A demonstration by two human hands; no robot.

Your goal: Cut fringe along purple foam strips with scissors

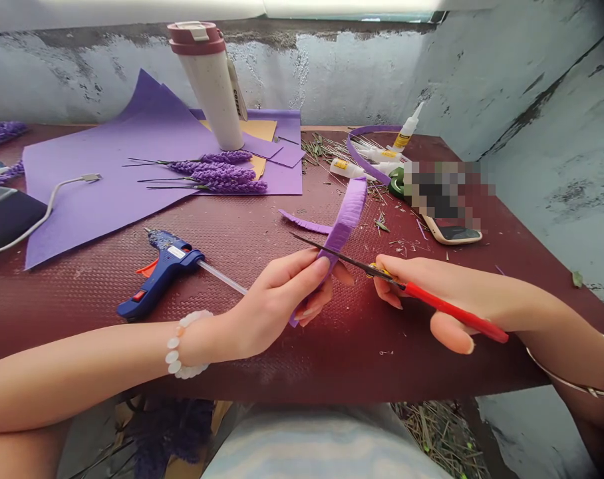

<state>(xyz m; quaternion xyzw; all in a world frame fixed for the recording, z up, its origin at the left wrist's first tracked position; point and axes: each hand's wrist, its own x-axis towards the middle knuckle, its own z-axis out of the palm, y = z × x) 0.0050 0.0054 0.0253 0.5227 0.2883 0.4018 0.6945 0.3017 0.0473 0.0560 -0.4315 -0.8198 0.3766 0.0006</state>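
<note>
My left hand point(277, 299) pinches a purple foam strip point(346, 216) that curves up and away over the dark red table point(262, 359). My right hand point(432, 293) grips red-handled scissors point(406, 289), whose dark blades point left and cross the strip just above my left fingertips. Both hands hover over the table's front middle. A beaded bracelet sits on my left wrist, a thin bangle on my right forearm.
A blue glue gun point(157, 273) lies left of my hands. Behind it are purple foam sheets point(122, 173), finished purple flower stems point(222, 173), a white tumbler point(212, 80), glue bottles point(376, 156), a phone point(452, 233), a cut purple scrap point(304, 223) and a white cable point(47, 206).
</note>
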